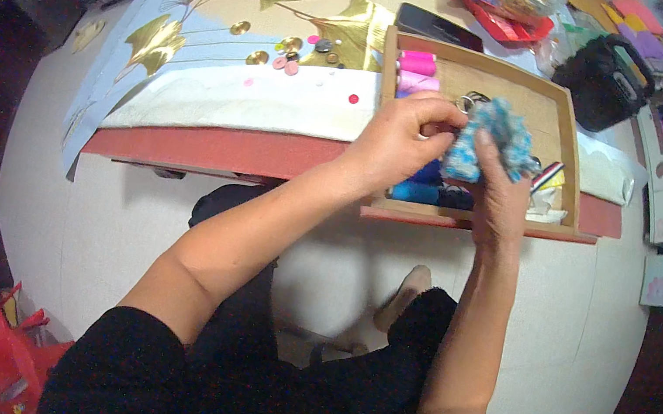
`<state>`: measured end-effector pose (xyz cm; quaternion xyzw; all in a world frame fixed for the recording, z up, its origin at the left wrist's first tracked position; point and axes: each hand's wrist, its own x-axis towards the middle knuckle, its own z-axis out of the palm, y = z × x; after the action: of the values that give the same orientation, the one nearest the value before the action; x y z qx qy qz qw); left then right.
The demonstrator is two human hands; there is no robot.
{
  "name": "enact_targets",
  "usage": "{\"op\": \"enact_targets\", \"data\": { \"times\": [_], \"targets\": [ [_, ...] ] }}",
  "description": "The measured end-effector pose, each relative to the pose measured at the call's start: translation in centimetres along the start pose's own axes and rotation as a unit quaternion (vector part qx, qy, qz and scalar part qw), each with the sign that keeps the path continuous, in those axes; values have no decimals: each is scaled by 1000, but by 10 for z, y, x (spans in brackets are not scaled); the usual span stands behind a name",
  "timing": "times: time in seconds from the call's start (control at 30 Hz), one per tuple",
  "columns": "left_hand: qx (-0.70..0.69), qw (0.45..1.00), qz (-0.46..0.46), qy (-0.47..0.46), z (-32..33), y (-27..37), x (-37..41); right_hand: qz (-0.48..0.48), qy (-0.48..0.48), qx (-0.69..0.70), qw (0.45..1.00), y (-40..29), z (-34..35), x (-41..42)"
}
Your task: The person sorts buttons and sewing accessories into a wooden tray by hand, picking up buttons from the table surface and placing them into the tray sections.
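Note:
My right hand (pixel 501 190) grips a fuzzy blue-and-white piece of knitted or crocheted fabric (pixel 482 142) above a shallow wooden drawer (pixel 497 61). Close beside the fabric's left side is my left hand (pixel 408 131), thumb and fingertips drawn together. Whether it pinches anything is not clear. Inside the drawer, pink thread spools (pixel 417 62) line the left side, with a lilac spool (pixel 418 83) below them. Blue thread spools (pixel 415 192) lie at the near edge. A metal ring (pixel 464 104) and a striped ribbon (pixel 548 177) show around the hands, which hide part of the drawer.
Loose buttons, including a red button (pixel 353 99) and brass-coloured buttons (pixel 257 57), lie on the leaf-patterned tablecloth (pixel 208 79). A black flat case (pixel 440 26) sits behind the drawer. Farther right stand a black bag (pixel 603 82) and a red tray (pixel 515 30). A red plastic bag (pixel 21 362) lies lower left.

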<state>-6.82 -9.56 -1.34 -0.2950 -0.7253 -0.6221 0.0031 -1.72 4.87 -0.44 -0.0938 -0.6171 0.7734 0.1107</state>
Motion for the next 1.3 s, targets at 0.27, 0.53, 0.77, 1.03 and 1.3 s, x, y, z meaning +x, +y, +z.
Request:
{"op": "enact_targets", "data": {
  "times": [0.27, 0.53, 0.77, 1.03, 1.3],
  "targets": [
    [-185, 976, -114, -26, -8, -9, 1, -63, 1, -71, 995, 16, 0, 4],
    [-7, 1000, -7, -14, -5, 4, -4, -85, -11, -86, 993, 15, 2, 4],
    [163, 971, 172, 18, -1, 0, -6, -34, 81, -181, 980, 47, -29, 13],
    [129, 985, 105, 37, -17, -17, 1, -86, 66, -129, 986, 17, -21, 12],
    [158, 968, -14, 192, -116, -71, 20, -177, 117, -346, 914, 18, -67, 37]
  ]
}}
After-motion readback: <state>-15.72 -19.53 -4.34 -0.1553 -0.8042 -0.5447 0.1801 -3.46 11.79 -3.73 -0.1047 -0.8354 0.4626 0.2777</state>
